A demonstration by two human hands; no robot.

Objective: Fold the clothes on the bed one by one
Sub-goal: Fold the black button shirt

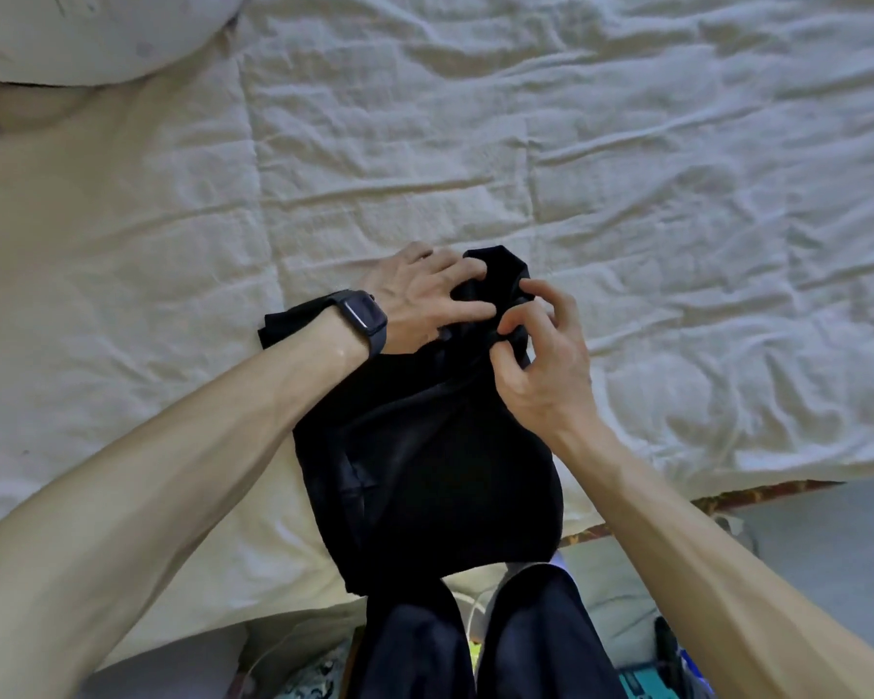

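A black garment [425, 466] lies partly folded on the near edge of the bed [475, 143], its lower end hanging over the edge. My left hand [425, 295], with a dark watch on the wrist, lies on the garment's far end with its fingers curled into the cloth. My right hand [541, 345] pinches the same bunched far end between thumb and fingers. A small flap of black cloth sticks out to the left under my left wrist.
A wrinkled white sheet covers the bed, with a pale pillow [87, 32] at the far left corner. My legs in dark trousers [475, 643] stand at the bed's edge. Floor and small clutter show at the lower right [677, 658].
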